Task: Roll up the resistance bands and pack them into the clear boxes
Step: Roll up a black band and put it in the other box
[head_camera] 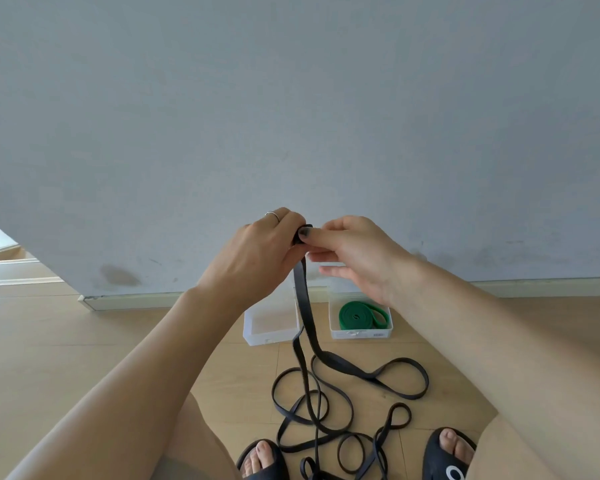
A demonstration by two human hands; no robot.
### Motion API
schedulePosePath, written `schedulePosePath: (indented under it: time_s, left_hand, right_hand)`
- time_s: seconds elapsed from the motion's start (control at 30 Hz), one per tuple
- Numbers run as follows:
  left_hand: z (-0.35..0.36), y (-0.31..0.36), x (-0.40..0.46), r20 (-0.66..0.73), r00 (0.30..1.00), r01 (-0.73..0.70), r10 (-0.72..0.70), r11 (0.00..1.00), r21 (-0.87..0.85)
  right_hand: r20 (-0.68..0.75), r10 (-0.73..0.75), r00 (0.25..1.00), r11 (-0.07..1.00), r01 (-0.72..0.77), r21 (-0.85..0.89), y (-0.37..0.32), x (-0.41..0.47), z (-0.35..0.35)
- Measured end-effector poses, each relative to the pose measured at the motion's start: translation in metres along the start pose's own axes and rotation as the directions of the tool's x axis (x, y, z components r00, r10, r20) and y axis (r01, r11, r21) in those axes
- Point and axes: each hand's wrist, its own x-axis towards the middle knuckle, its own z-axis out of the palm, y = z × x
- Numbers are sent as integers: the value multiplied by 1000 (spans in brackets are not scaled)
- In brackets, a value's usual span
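Hands, left (257, 251) and right (354, 254), each grip pinching tight the flat black band's (305, 306) rolled end.

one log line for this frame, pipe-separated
stage: rolling black band | left hand: grips roll | right hand: pinches roll | green band: coiled in right box | left box: no band seen

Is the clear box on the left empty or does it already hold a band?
Empty as far as visible: the left clear box shows only bare floor through it, while the right clear box holds a rolled green band.
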Motion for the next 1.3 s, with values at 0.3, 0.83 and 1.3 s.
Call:
schedulePosePath:
  time_s: [0.3, 0.83, 1.3]
  left_hand:
    - [0, 5, 3, 50, 997, -63, 59, 996, 64]
    - [0, 6, -2, -36, 990, 120, -133, 963, -243]
    - [6, 11, 4, -55, 964, 235, -261, 929, -287]
  right_hand:
    - [-185, -122, 975, 977, 86, -193, -2, -5, 13]
    - [23, 19, 1000, 997, -20, 71, -7, -2, -1]
    - [71, 117, 991, 955, -132, 265, -6, 2, -4]
